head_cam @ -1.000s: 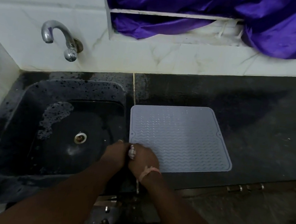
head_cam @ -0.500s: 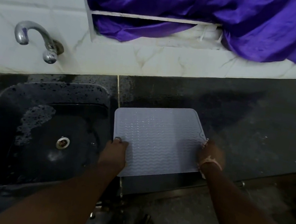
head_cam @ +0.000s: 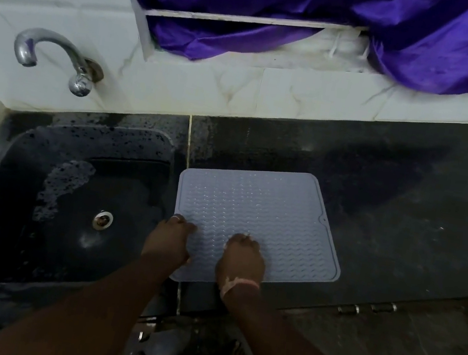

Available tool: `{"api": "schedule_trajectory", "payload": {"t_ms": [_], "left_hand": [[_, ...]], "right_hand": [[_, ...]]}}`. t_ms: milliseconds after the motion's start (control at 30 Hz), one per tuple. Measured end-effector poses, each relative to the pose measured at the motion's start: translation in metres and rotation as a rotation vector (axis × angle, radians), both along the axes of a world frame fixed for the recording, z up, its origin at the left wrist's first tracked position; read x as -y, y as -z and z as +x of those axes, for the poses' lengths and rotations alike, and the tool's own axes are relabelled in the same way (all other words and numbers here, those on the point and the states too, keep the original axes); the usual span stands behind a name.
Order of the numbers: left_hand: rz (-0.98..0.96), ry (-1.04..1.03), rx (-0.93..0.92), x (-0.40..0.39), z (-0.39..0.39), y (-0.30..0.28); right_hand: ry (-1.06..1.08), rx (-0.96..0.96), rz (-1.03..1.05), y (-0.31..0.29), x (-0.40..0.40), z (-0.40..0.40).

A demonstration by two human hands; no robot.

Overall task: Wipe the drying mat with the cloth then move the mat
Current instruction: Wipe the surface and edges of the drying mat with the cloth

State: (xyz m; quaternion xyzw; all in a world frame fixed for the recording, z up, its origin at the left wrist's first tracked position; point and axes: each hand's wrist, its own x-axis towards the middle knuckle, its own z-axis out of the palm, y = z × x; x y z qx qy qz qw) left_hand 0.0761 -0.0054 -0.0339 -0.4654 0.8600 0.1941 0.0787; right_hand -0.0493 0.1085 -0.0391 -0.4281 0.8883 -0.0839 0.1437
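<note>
The mat (head_cam: 259,224) is lying flat on the dark tabletop (head_cam: 403,222), its left edge running right along the sink (head_cam: 47,209) rim and its near edge sitting close to the tabletop's front edge. The left hand (head_cam: 169,242) is resting on the mat's near-left edge, its fingers curled down onto the rim there, so this grip seems to be pinching the mat, though the fingertips are partly hidden. The right hand (head_cam: 241,259) is sitting just to the right of the left one, on the mat's near-middle part, its fingers bent down with something pale showing at the tips; whether that is the cloth I cannot tell, and whether this grip is clenched on anything is not clear. A pale band (head_cam: 235,285) is circling the right wrist. To the right of both hands the tabletop is stretching away bare and dark, giving wide room beyond the mat's right edge; ahead of the hands it is running up to the white tiled wall (head_cam: 270,94). To the left of the hands the sink is holding a patch of foam (head_cam: 63,184) and a metal drain (head_cam: 103,219), with a tap (head_cam: 58,57) arching over its far corner. A purple curtain (head_cam: 313,15) is hanging above the wall.
</note>
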Motion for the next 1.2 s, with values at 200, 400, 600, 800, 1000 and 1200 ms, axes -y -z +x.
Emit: {"api": "schedule_trajectory", "payload": {"t_ms": [200, 400, 600, 800, 1000, 1200], "left_hand": [[-0.017, 0.025, -0.089, 0.002, 0.005, -0.003], [0.023, 0.031, -0.119, 0.005, 0.015, -0.002], [0.007, 0.028, -0.184, 0.001, 0.034, -0.001], [0.049, -0.099, -0.125, 0.005, 0.035, -0.003], [0.023, -0.097, -0.103, 0.01, 0.035, -0.001], [0.016, -0.1, -0.117, 0.016, 0.044, 0.002]], "right_hand": [[-0.249, 0.033, 0.0, -0.006, 0.025, 0.043], [-0.233, 0.263, -0.14, -0.025, 0.02, 0.022], [0.247, -0.086, -0.247, -0.029, -0.031, -0.079], [0.29, -0.047, -0.118, -0.013, -0.017, -0.048], [-0.014, 0.049, -0.11, -0.008, 0.039, 0.057], [-0.202, 0.318, -0.144, -0.011, 0.063, 0.076]]}}
